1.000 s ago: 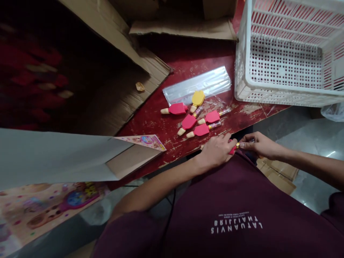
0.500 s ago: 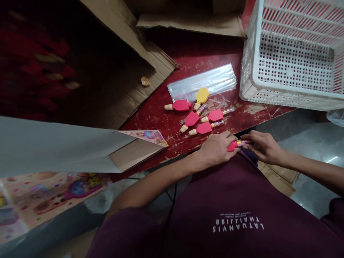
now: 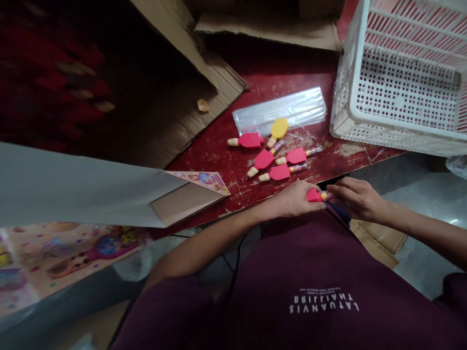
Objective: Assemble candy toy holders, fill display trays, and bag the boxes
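My left hand [image 3: 296,198] is closed around a red popsicle-shaped candy toy [image 3: 313,195] at the table's front edge, in front of the shirt. At the toy's other end, my right hand [image 3: 354,197] pinches a clear wrapped tube with a yellow and pink band. Several similar red popsicle-shaped toys [image 3: 280,172] with cream sticks lie just beyond my left hand, some with clear tubes on their ends. Among them is a yellow popsicle-shaped toy [image 3: 279,128], touching a stack of clear plastic sleeves [image 3: 302,109].
A white plastic crate [image 3: 348,114] stands at the right on the worn red table [image 3: 207,150]. On the left, an open cardboard box [image 3: 189,129] contains many red pieces. A printed display box [image 3: 120,189] sits nearer, at the left.
My left fingers have shifted back, showing more of the red toy. My right fingers have moved slightly left along the tube, closer to the toy. The view has shifted a little.
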`<action>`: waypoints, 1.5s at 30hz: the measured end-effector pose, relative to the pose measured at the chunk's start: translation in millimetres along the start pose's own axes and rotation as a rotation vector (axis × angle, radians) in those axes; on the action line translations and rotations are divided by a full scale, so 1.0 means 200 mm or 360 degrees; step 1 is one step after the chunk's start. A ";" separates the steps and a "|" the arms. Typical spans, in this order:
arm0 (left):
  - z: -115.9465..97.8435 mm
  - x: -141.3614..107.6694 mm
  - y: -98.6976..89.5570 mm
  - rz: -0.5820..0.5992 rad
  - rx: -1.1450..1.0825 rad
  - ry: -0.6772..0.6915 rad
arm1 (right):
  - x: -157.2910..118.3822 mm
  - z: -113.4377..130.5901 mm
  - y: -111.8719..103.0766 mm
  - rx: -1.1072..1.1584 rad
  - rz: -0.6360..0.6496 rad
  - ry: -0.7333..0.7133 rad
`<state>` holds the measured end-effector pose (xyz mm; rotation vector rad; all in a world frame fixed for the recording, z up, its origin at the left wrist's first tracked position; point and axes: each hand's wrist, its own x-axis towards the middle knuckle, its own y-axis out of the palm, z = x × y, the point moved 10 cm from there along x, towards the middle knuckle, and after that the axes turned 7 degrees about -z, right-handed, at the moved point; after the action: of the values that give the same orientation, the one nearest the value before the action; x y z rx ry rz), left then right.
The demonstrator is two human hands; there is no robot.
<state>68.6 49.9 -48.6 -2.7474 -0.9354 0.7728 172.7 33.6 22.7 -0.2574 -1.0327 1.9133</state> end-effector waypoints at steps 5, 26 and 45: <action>-0.07 -0.03 0.02 -0.0206 0.0834 0.0127 | -0.03 -0.18 0.13 0.0530 0.0320 0.1002; 0.11 0.01 -0.13 -0.0530 0.0531 0.0264 | 0.13 -0.18 0.14 0.0099 0.0110 0.0134; 0.66 -0.10 -0.96 -0.1611 0.0626 -0.0403 | 0.21 -0.89 0.05 0.0149 -0.0702 0.1026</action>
<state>-115.1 186.9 -98.9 -1.5318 -1.7453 0.9284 239.3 163.6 -87.2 -0.5060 -0.5080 1.3343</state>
